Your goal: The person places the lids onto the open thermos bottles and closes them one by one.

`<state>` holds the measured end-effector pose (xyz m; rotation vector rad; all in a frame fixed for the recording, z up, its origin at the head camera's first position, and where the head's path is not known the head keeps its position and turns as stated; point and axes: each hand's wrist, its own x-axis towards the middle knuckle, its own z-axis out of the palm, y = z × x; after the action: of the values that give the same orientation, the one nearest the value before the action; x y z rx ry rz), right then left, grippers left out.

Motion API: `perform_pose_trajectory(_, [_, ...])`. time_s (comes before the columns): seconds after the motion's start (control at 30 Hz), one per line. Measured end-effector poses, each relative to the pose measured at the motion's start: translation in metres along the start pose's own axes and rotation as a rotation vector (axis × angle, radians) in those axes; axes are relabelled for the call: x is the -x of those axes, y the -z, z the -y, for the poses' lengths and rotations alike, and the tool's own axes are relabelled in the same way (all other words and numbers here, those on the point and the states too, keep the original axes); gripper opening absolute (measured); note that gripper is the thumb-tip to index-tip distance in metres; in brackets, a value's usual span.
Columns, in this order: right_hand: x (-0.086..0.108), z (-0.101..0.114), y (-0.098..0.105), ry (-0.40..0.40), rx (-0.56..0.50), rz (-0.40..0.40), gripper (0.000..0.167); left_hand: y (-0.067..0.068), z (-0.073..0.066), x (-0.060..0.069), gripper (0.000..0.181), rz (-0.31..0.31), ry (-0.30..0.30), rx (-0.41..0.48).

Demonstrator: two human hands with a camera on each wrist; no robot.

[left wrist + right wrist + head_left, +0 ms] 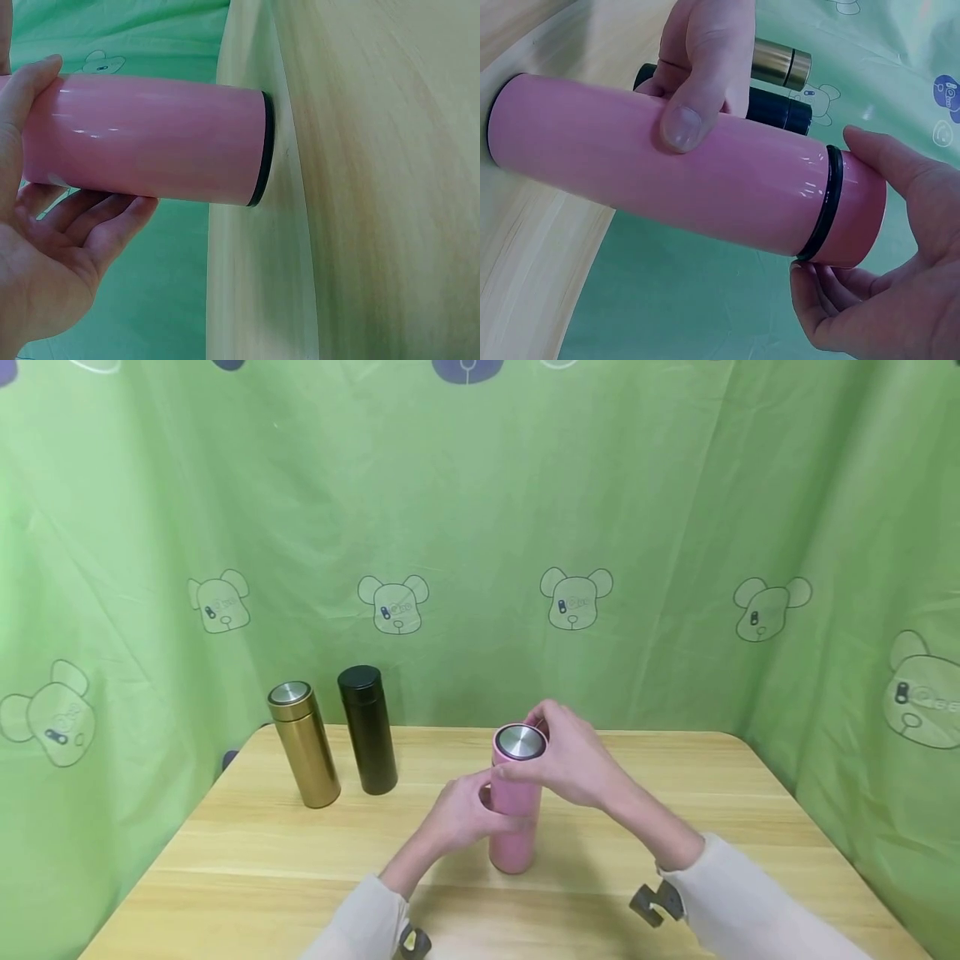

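Note:
A pink thermos bottle [513, 843] with a silver-topped lid [521, 742] is upright at the middle of the table. My left hand [463, 814] grips its body, thumb on the near side and fingers round the far side, as the left wrist view also shows. Around the lid, my right hand [572, 760] has its thumb on one side and its fingers on the other. In the right wrist view a black ring [823, 202] shows between the pink body and the pink lid [861, 210]. The black rim [262, 150] of the base shows in the left wrist view.
To the left stand a gold thermos [306, 752] with a silver lid top and a black thermos [367, 735], both upright. The wooden table [300, 877] ends at a green curtain [480, 510] printed with bear heads, which hangs behind it and along both sides.

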<state>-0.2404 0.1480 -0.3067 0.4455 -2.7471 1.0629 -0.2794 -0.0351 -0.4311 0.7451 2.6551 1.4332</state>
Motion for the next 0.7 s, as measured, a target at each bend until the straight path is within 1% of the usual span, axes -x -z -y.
perform_pose_trajectory(0.17, [0.000, -0.001, -0.001, -0.006, -0.003, 0.003, 0.069, 0.000, 0.000, 0.000, 0.061, -0.001, 0.005, 0.002])
perform_pose_trajectory(0.23, [0.001, -0.001, 0.000, -0.008, -0.002, 0.014, 0.073, 0.000, 0.000, 0.001, 0.061, -0.001, 0.004, 0.006])
perform_pose_trajectory(0.37, [0.003, 0.001, 0.006, -0.031, -0.017, 0.083, 0.095, 0.000, 0.000, 0.001, 0.061, 0.000, 0.001, 0.015])
perform_pose_trajectory(0.43, [0.004, 0.003, 0.012, -0.036, -0.039, 0.125, 0.104, 0.001, 0.000, 0.000, 0.059, -0.002, -0.001, 0.013])
perform_pose_trajectory(0.5, [0.002, 0.004, 0.019, -0.032, -0.101, 0.173, 0.103, 0.000, 0.000, 0.000, 0.055, -0.005, 0.001, 0.019])
perform_pose_trajectory(0.6, [-0.001, 0.005, 0.028, -0.014, -0.229, 0.261, 0.092, 0.000, 0.000, 0.000, 0.052, -0.001, 0.010, 0.034])
perform_pose_trajectory(0.7, [-0.005, 0.004, 0.032, -0.026, -0.326, 0.336, 0.087, -0.001, 0.001, -0.001, 0.053, 0.005, 0.027, 0.057])
